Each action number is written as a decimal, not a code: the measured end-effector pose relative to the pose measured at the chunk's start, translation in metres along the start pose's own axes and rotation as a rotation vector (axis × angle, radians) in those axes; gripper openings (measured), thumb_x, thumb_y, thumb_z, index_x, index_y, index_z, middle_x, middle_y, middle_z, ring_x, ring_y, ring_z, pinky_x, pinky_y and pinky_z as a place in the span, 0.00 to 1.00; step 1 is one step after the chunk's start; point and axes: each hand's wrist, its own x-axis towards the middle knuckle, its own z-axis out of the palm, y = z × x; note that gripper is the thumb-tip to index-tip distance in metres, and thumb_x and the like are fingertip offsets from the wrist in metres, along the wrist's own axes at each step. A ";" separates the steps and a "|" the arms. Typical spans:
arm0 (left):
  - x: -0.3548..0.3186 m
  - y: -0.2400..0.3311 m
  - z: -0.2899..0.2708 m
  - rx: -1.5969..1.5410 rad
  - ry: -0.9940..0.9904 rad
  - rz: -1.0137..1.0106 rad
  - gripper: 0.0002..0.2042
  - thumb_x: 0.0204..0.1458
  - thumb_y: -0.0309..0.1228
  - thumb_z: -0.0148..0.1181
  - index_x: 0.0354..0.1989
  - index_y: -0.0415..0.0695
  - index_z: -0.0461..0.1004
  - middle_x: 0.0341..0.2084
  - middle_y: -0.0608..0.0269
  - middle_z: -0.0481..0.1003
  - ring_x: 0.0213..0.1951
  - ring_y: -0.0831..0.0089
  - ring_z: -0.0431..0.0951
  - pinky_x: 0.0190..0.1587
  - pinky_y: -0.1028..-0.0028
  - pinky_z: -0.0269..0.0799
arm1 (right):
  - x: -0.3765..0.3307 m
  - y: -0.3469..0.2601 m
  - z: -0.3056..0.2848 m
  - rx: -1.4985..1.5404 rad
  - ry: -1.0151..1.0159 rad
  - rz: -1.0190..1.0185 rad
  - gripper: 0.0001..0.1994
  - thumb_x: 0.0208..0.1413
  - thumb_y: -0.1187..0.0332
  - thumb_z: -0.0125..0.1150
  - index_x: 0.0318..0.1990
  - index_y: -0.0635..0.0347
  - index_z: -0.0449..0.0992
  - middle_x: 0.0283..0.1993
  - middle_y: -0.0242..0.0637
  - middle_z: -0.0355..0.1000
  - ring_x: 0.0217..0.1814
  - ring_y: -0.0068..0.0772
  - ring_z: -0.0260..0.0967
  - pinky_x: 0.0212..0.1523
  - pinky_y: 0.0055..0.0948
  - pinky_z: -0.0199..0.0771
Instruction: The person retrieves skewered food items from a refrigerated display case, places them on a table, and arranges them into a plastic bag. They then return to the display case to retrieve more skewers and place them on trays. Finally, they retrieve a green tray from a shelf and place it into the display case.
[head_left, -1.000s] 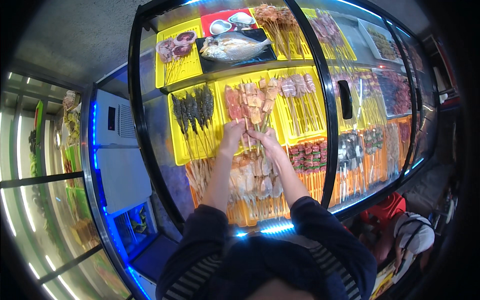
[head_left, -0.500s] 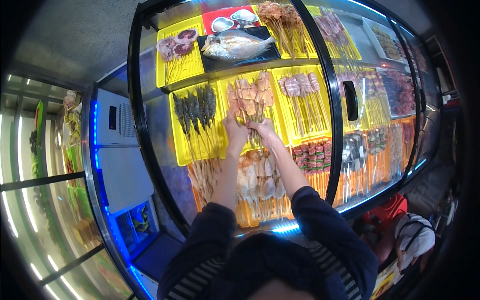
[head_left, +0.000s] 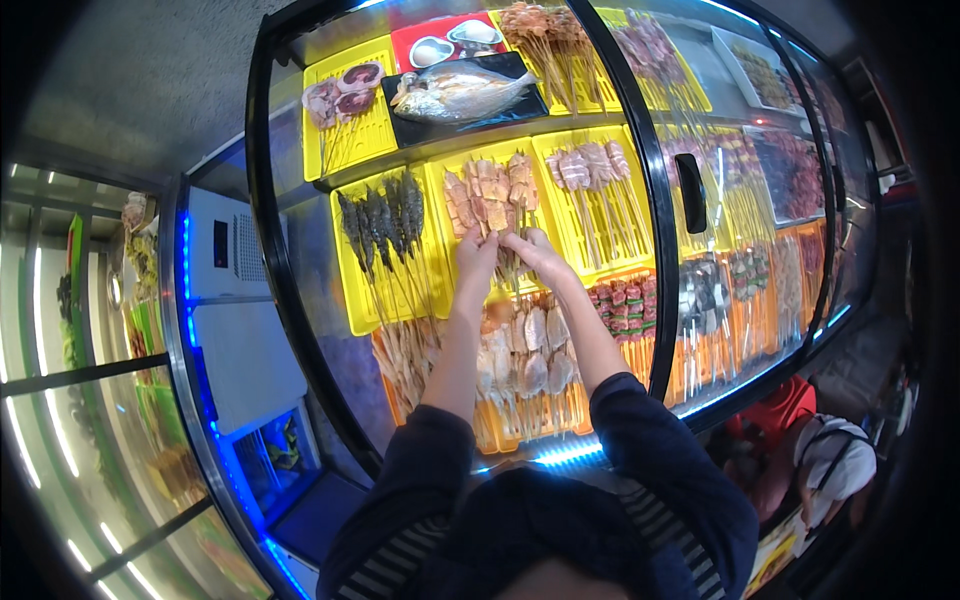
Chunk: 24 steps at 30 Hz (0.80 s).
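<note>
Both my arms reach into a chilled glass display case. My left hand (head_left: 476,255) and my right hand (head_left: 532,252) meet over a yellow tray (head_left: 452,165) on the middle shelf. Their fingers close on the sticks of pale meat skewers (head_left: 492,192) fanned out in that tray. Dark fish skewers (head_left: 382,215) lie in the yellow tray to the left, pink meat skewers (head_left: 588,170) in the tray to the right. Below my forearms sits an orange tray of pale sliced skewers (head_left: 528,352).
On the top shelf a whole silver fish (head_left: 460,92) lies on a black tray. A black door frame with a handle (head_left: 690,192) splits the case; more skewer trays (head_left: 740,290) fill its right half. A seated person (head_left: 830,462) is at the lower right.
Both hands have lifted from the lower edge of the middle tray up onto the skewer sticks, and the pale meat skewers now stand gathered in a tighter fan.
</note>
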 end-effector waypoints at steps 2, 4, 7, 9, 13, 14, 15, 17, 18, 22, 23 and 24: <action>0.006 0.005 -0.001 -0.045 -0.050 -0.079 0.13 0.49 0.31 0.51 0.39 0.34 0.66 0.22 0.63 0.69 0.23 0.80 0.65 0.26 0.80 0.61 | 0.004 0.003 -0.009 -0.001 -0.005 -0.027 0.14 0.41 0.65 0.58 0.31 0.66 0.64 0.23 0.37 0.65 0.22 0.25 0.64 0.18 0.21 0.65; 0.009 0.003 -0.002 -0.107 -0.061 -0.091 0.11 0.49 0.31 0.51 0.36 0.35 0.66 0.21 0.65 0.68 0.22 0.82 0.63 0.25 0.81 0.60 | 0.004 0.005 -0.018 0.010 -0.012 -0.080 0.11 0.43 0.68 0.56 0.29 0.66 0.64 0.21 0.36 0.66 0.19 0.23 0.64 0.15 0.21 0.65; 0.011 -0.009 -0.001 -0.136 0.003 -0.018 0.12 0.48 0.31 0.52 0.36 0.34 0.66 0.22 0.64 0.67 0.25 0.79 0.64 0.27 0.78 0.61 | 0.000 0.004 -0.026 0.099 0.039 -0.177 0.06 0.48 0.71 0.50 0.25 0.64 0.63 0.17 0.35 0.64 0.13 0.22 0.60 0.11 0.20 0.61; 0.020 -0.030 -0.006 0.040 0.015 0.142 0.14 0.47 0.31 0.53 0.39 0.34 0.65 0.23 0.63 0.68 0.26 0.78 0.65 0.29 0.77 0.61 | -0.004 0.003 -0.023 0.119 0.057 -0.222 0.08 0.52 0.72 0.47 0.22 0.63 0.63 0.15 0.33 0.62 0.09 0.21 0.56 0.09 0.21 0.57; -0.007 -0.005 0.002 0.798 0.347 0.773 0.19 0.46 0.30 0.54 0.45 0.34 0.62 0.21 0.62 0.69 0.25 0.78 0.66 0.28 0.77 0.63 | -0.017 0.011 -0.024 0.102 0.130 -0.310 0.10 0.53 0.70 0.46 0.22 0.64 0.63 0.14 0.33 0.61 0.10 0.20 0.55 0.11 0.21 0.56; -0.021 0.012 0.007 0.841 0.319 0.790 0.20 0.46 0.29 0.54 0.47 0.34 0.61 0.20 0.62 0.69 0.24 0.79 0.66 0.28 0.77 0.64 | -0.021 0.016 -0.022 0.073 0.154 -0.339 0.10 0.52 0.70 0.46 0.23 0.65 0.64 0.14 0.33 0.61 0.11 0.21 0.55 0.12 0.22 0.56; -0.038 0.033 0.017 0.612 0.083 0.549 0.21 0.45 0.29 0.54 0.48 0.34 0.60 0.20 0.62 0.70 0.23 0.79 0.66 0.27 0.78 0.64 | -0.024 0.021 -0.023 0.045 0.183 -0.366 0.10 0.52 0.70 0.45 0.23 0.66 0.64 0.13 0.34 0.61 0.12 0.21 0.55 0.13 0.22 0.56; -0.029 0.019 0.027 0.257 -0.198 0.195 0.21 0.45 0.28 0.54 0.48 0.33 0.61 0.19 0.62 0.72 0.21 0.80 0.69 0.24 0.79 0.65 | -0.015 0.038 -0.016 -0.108 0.243 -0.468 0.12 0.53 0.68 0.45 0.22 0.67 0.65 0.14 0.37 0.61 0.14 0.23 0.55 0.16 0.24 0.57; -0.023 0.012 0.029 0.238 -0.175 0.218 0.20 0.45 0.28 0.54 0.47 0.33 0.61 0.20 0.61 0.72 0.22 0.79 0.69 0.25 0.79 0.66 | -0.009 0.046 -0.015 -0.185 0.273 -0.522 0.13 0.53 0.68 0.45 0.21 0.68 0.65 0.14 0.38 0.61 0.15 0.24 0.56 0.18 0.26 0.57; -0.006 -0.006 0.037 0.311 -0.131 0.383 0.18 0.44 0.24 0.54 0.45 0.32 0.63 0.23 0.64 0.70 0.23 0.78 0.69 0.27 0.81 0.66 | -0.003 0.045 -0.015 -0.059 0.281 -0.406 0.14 0.53 0.67 0.44 0.21 0.70 0.66 0.15 0.41 0.62 0.18 0.26 0.56 0.22 0.27 0.59; -0.007 -0.004 0.037 0.361 -0.133 0.441 0.17 0.44 0.24 0.54 0.44 0.34 0.63 0.24 0.63 0.70 0.24 0.77 0.69 0.28 0.80 0.66 | 0.004 0.048 -0.016 0.030 0.298 -0.408 0.15 0.53 0.67 0.44 0.20 0.69 0.66 0.15 0.41 0.63 0.17 0.28 0.59 0.21 0.28 0.60; -0.010 -0.003 0.036 0.411 -0.134 0.499 0.17 0.44 0.24 0.54 0.44 0.35 0.64 0.25 0.62 0.70 0.25 0.76 0.70 0.29 0.79 0.66 | 0.009 0.049 -0.021 -0.048 0.293 -0.346 0.15 0.53 0.67 0.44 0.20 0.69 0.66 0.15 0.41 0.63 0.17 0.29 0.60 0.21 0.29 0.61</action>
